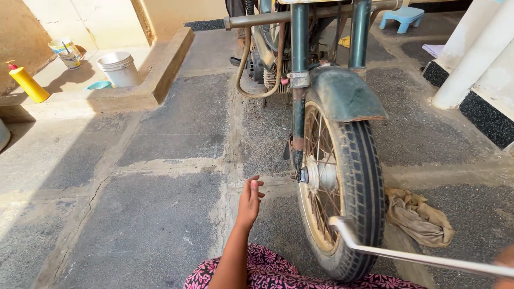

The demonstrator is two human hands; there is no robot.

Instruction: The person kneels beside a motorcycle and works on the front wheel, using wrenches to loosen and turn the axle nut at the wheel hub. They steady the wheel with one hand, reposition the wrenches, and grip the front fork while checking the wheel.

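The front wheel (342, 187) of a motorcycle stands before me, with a black tyre, rusty spokes and a dark green mudguard (345, 93). My left hand (250, 200) hangs empty, fingers loosely apart, just left of the wheel near the axle nut (303, 175), touching nothing. My right hand (506, 262) shows only at the frame's right edge, gripping a long silver wrench (407, 256). The wrench's bent head lies against the lower wheel rim.
A crumpled tan rag (420, 217) lies on the stone floor right of the tyre. At back left a raised kerb holds a white bucket (119, 68), a yellow bottle (27, 81) and a small pail. A blue stool (402, 17) and white pillars (471, 59) stand at back right.
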